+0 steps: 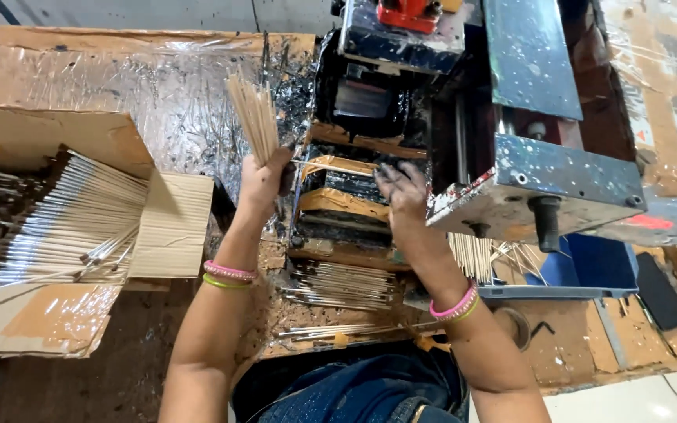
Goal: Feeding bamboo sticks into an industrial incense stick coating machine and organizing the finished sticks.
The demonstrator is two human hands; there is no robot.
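Leftward, brown cardboard box beside stick-gripping left hand

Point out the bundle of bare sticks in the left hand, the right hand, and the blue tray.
bundle of bare sticks [254, 117], head view, middle of the fanned bundle above the fist
right hand [403, 192], head view, back of the hand
blue tray [589, 266], head view, inner blue wall

Pale tan bundle of sticks, black-smeared fingers on the right hand, pink and lime-green bangles, brown cardboard box, grey-blue machine speckled white, red part on top, blue tray, dark blue jeans
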